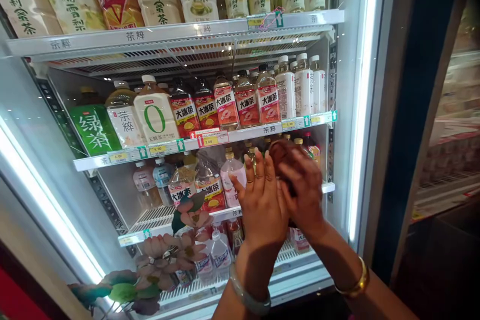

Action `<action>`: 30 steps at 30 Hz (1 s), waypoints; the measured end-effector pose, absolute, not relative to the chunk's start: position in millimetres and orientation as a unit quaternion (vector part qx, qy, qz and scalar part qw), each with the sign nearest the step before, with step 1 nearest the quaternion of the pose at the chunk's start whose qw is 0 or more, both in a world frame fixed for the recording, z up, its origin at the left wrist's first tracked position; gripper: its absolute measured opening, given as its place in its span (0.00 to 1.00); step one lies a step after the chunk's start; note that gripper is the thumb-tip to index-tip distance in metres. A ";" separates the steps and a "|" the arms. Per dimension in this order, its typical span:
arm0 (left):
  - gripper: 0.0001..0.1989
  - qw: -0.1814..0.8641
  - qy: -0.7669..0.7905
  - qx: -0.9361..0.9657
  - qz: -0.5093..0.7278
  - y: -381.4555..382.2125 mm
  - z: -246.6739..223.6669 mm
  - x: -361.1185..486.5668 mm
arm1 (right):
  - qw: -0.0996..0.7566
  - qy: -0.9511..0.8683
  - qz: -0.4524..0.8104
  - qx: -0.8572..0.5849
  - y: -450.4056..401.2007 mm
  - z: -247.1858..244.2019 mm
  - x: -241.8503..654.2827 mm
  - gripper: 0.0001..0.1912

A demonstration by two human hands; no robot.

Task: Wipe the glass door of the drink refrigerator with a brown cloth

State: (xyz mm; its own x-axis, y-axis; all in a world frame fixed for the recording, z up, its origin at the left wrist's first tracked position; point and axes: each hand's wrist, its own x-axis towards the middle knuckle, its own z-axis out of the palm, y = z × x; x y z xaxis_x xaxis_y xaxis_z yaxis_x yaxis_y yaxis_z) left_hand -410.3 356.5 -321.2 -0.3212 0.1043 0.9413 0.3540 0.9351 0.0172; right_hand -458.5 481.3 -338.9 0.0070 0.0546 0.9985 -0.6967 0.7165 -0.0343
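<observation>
My left hand is raised in front of the drinks shelves, its fingers stretched upward and slightly apart, with nothing visible in it. A pale bangle circles that wrist. Close against its right side is my right hand, its fingers smeared by motion, so their exact pose is unclear. A gold bracelet sits on the right wrist. Beside the right fingers a dark reddish-brown shape shows, too blurred to make out. Behind the left hand stands a pink-labelled bottle.
Bottled drinks line several lit shelves, including a green bottle and a white-labelled bottle. Lotus flowers overlap the lower left shelves. A bright light strip runs down the right side; another shelf unit stands beyond the frame.
</observation>
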 end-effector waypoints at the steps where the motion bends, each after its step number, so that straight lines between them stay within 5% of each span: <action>1: 0.39 0.565 -0.807 -0.134 -0.112 350.5 -318.5 -411.1 | 0.654 -0.650 0.254 0.293 479.4 -341.4 -456.6 0.26; 3: 0.38 0.560 -0.812 -0.122 -0.108 339.6 -315.0 -413.3 | 0.652 -0.648 0.236 0.315 484.9 -341.8 -458.6 0.25; 8: 0.39 0.562 -0.813 -0.128 -0.083 327.4 -315.8 -417.6 | 0.690 -0.610 0.374 0.109 488.2 -314.8 -469.8 0.22; 16: 0.34 0.556 -0.815 -0.144 -0.082 314.9 -315.0 -416.9 | 0.652 -0.646 0.266 0.295 458.2 -333.5 -453.6 0.22; 22: 0.34 0.552 -0.814 -0.153 -0.094 316.3 -314.2 -413.4 | 0.688 -0.610 0.379 0.108 477.5 -326.3 -469.0 0.24; 30: 0.38 0.552 -0.819 -0.125 -0.096 303.9 -307.8 -408.2 | 0.630 -0.651 0.266 0.328 455.7 -332.1 -450.5 0.20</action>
State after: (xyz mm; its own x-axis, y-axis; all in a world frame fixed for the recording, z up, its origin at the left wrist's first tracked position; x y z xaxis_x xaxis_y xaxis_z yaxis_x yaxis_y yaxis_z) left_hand -408.2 303.9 -307.8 -0.3601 0.0984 0.9277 0.3111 0.9502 0.0200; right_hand -450.5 455.7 -332.1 0.0102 -0.0927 0.9956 -0.7626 0.6433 0.0677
